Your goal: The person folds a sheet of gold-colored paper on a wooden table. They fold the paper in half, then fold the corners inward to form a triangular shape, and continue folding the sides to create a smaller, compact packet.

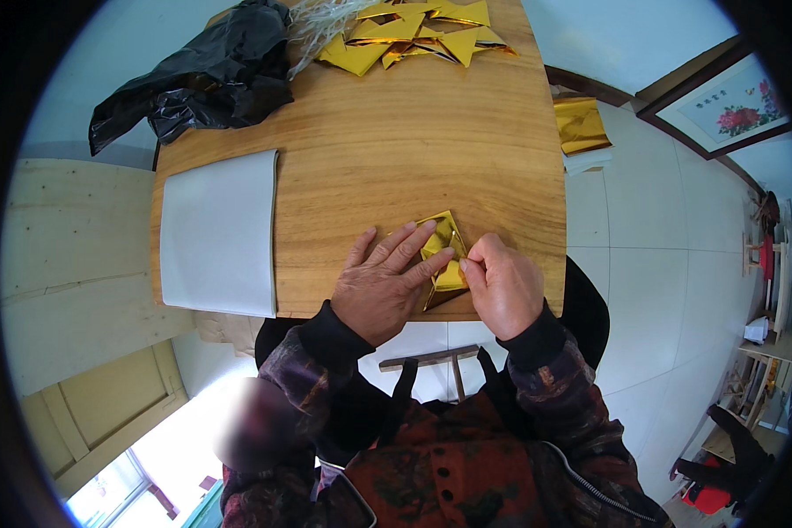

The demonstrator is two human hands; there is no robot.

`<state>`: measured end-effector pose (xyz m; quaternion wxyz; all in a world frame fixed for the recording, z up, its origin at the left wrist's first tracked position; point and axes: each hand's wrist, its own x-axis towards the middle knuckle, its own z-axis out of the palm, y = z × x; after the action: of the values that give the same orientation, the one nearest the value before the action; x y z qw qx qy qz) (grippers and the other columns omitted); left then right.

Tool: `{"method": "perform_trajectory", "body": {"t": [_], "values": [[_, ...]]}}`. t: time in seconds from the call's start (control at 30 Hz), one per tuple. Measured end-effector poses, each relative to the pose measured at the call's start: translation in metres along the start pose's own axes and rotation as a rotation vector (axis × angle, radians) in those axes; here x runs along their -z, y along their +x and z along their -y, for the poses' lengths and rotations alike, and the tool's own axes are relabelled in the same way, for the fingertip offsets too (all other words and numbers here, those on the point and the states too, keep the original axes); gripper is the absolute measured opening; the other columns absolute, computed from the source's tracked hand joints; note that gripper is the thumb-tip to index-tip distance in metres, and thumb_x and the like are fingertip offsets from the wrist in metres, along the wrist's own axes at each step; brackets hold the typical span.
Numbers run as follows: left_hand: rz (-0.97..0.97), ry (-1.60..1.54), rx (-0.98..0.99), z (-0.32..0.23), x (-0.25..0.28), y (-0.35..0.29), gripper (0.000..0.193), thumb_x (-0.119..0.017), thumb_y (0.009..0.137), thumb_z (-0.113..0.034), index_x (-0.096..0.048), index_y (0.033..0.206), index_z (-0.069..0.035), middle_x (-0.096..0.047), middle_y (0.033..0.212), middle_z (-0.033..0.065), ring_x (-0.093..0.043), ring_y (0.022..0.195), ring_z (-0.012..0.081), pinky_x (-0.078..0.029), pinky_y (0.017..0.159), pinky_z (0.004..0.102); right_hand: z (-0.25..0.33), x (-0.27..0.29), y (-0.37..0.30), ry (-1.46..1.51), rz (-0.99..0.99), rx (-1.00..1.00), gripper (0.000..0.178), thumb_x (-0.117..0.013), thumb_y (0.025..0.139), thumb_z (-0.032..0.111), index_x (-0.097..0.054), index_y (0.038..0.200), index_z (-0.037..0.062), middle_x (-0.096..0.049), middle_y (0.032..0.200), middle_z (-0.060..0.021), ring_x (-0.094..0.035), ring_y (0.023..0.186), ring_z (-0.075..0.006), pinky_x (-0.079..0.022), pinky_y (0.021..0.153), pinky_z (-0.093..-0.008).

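A small folded piece of shiny gold paper [449, 236] lies at the near edge of the wooden table, partly covered by my fingers. My left hand [385, 286] rests flat on its left side, fingers spread and pressing it down. My right hand [506, 280] is closed at the paper's right side, thumb and forefinger pinching its edge. At the far end of the table sits a loose pile of folded gold paper pieces [396, 31] with pointed corners.
A black plastic bag [211, 75] slumps at the far left corner, beside clear plastic strands [321, 26]. A pale grey sheet [220, 233] lies along the table's left side. Past the right edge, more gold sheets [581, 125] sit lower down. A wooden stool bar [427, 359] shows below the table.
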<state>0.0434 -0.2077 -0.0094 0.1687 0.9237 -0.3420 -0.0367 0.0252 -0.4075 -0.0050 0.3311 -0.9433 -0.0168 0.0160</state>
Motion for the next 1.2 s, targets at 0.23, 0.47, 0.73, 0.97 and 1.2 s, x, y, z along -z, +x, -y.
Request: {"method": "perform_trajectory", "body": {"t": [0.23, 0.47, 0.73, 0.97, 1.2], "values": [[0.005, 0.01, 0.021, 0.0, -0.003, 0.001, 0.046, -0.057, 0.093, -0.021, -0.055, 0.138, -0.029, -0.044, 0.151, 0.0031, -0.044, 0.136, 0.0245, -0.031, 0.112, 0.0494, -0.001, -0.003, -0.001, 0.036, -0.014, -0.005, 0.015, -0.067, 0.087, 0.014, -0.053, 0.086, 0.008, -0.063, 0.072, -0.0143, -0.063, 0.071, -0.0375, -0.047, 0.061, -0.0496], [0.019, 0.009, 0.025, 0.003, -0.009, -0.003, 0.044, -0.055, 0.096, -0.023, -0.053, 0.14, -0.03, -0.039, 0.153, 0.0019, -0.04, 0.139, 0.0227, -0.027, 0.115, 0.0487, -0.004, -0.005, -0.015, 0.099, -0.082, 0.059, 0.019, -0.068, 0.085, 0.012, -0.059, 0.1, 0.0062, -0.064, 0.09, -0.0149, -0.061, 0.085, -0.036, -0.049, 0.071, -0.0464], [-0.019, 0.038, 0.013, 0.004, -0.012, -0.005, 0.044, -0.055, 0.097, -0.026, -0.053, 0.141, -0.031, -0.04, 0.153, 0.0018, -0.039, 0.14, 0.0216, -0.025, 0.116, 0.047, -0.01, -0.017, -0.051, -0.193, -0.041, 0.527, 0.072, -0.081, 0.07, 0.02, -0.053, 0.136, 0.0068, -0.048, 0.146, -0.0092, -0.044, 0.137, -0.0286, -0.038, 0.108, -0.0485], [-0.033, 0.028, 0.009, 0.004, -0.014, -0.006, 0.045, -0.056, 0.096, -0.028, -0.052, 0.141, -0.029, -0.041, 0.152, 0.0034, -0.039, 0.14, 0.0225, -0.025, 0.116, 0.0478, -0.017, -0.018, -0.054, -0.129, -0.026, 0.52, 0.069, -0.079, 0.075, 0.02, -0.052, 0.137, 0.0056, -0.049, 0.144, -0.0121, -0.045, 0.135, -0.0336, -0.04, 0.107, -0.0456], [-0.016, 0.013, 0.004, 0.005, -0.015, -0.004, 0.043, -0.056, 0.097, -0.025, -0.053, 0.139, -0.027, -0.041, 0.152, 0.0044, -0.039, 0.141, 0.0229, -0.026, 0.115, 0.0486, -0.021, 0.006, -0.037, 0.185, -0.033, 0.045, 0.02, -0.065, 0.089, 0.01, -0.061, 0.106, 0.0006, -0.064, 0.092, -0.0151, -0.062, 0.085, -0.0363, -0.05, 0.075, -0.0408]]}}
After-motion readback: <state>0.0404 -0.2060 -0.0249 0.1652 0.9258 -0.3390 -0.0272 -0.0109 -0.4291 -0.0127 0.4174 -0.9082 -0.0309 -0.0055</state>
